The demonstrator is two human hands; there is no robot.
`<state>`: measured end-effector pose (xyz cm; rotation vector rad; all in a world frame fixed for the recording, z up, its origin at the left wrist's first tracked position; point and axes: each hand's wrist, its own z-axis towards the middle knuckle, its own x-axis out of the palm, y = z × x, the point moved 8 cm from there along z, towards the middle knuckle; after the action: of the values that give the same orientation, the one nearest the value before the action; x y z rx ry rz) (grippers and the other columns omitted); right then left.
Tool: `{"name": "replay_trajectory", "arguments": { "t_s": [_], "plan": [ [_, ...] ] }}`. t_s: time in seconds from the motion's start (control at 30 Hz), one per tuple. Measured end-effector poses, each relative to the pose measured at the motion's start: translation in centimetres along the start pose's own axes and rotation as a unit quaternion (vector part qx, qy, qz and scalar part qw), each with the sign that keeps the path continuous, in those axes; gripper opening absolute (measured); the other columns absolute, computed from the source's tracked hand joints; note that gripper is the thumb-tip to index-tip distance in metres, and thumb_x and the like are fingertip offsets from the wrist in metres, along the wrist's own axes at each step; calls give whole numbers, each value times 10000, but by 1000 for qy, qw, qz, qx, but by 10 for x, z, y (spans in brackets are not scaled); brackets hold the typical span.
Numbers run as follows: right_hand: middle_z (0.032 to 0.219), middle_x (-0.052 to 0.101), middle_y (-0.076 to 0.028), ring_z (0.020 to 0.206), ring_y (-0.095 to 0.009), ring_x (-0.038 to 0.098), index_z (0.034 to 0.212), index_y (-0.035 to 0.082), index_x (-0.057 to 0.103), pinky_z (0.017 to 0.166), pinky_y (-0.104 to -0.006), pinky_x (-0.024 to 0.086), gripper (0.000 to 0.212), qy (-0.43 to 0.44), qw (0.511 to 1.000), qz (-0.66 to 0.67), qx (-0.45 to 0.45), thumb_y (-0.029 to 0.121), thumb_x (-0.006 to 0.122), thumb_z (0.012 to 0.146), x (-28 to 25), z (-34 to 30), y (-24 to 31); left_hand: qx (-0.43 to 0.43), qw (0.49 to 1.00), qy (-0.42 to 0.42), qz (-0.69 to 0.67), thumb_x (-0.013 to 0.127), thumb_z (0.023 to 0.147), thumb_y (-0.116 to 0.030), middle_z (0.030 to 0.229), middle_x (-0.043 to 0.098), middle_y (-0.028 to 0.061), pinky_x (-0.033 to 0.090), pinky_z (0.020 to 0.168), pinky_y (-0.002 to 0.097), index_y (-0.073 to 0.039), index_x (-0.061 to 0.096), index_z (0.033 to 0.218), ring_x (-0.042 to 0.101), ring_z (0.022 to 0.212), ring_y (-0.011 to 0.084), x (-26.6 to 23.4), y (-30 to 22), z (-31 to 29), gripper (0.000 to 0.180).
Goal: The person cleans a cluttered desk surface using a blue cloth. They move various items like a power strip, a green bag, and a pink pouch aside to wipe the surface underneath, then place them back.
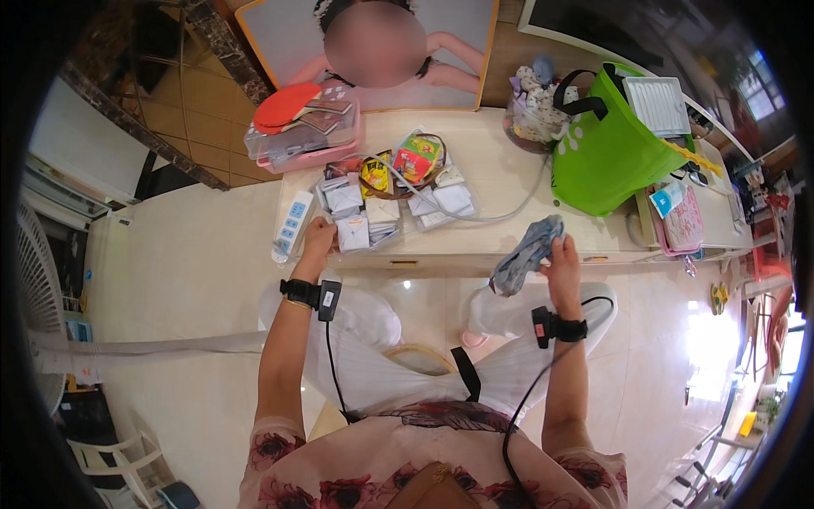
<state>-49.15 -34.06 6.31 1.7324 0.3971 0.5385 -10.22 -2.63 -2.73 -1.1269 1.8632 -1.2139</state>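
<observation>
A: Report labels and hand states.

B: Print shows on the yellow packet and the red-and-green packet; I cannot resolve it. The right hand is clamped on a crumpled grey-blue cloth, which overlaps the front edge of the surface in my view. The left hand is curled beside white packets; I cannot tell whether it grips anything.

A: Obstructions?

B: A grey cable loops across the packets. The power strip lies just left of the left hand. The green bag stands at right.

A: Obscured items?

B: The bag's wall hides its lower contents from me; the lens rim cuts off the fan.
</observation>
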Motion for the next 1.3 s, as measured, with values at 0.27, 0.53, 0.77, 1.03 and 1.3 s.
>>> {"name": "replay_trajectory", "arguments": {
  "t_s": [0.27,0.53,0.77,1.03,1.3],
  "plan": [
    [869,513,3,740,-92,520,930,101,484,612,-235,435,126,-43,993,114,-2,178,538,847,16,-8,-4,-114,940,175,-272,491,707,-153,782,591,46,441,553,290,-80,549,794,561,675,169,52,-9,-34,128],
    [952,512,-25,877,-108,496,1019,64,473,770,-247,429,203,-16,994,27,-108,161,538,853,29,-19,22,-36,912,179,-366,440,678,-61,1058,580,85,408,919,368,-31,529,1023,547,1019,231,71,23,-19,357],
    [1306,436,-165,1220,-406,385,1093,73,512,992,-500,311,377,81,811,-476,-330,206,658,773,108,-29,-29,7,901,202,-384,421,704,-75,1174,555,97,370,999,430,-34,457,1205,509,1138,262,81,18,-17,504],
    [1353,433,-111,1245,-402,361,1242,153,512,1026,-537,252,393,71,700,-640,-309,341,456,901,144,21,-60,-22,888,195,-416,431,681,-13,1057,583,72,417,945,367,-55,478,1128,561,1021,224,93,6,-25,451],
    [1317,479,-136,1269,-340,372,1281,133,496,1073,-525,153,507,141,683,-714,-64,435,330,909,178,131,-89,-36,876,232,-422,473,709,-65,1036,622,115,448,912,386,30,561,1032,596,980,257,134,-36,-28,348]
  ]
}}
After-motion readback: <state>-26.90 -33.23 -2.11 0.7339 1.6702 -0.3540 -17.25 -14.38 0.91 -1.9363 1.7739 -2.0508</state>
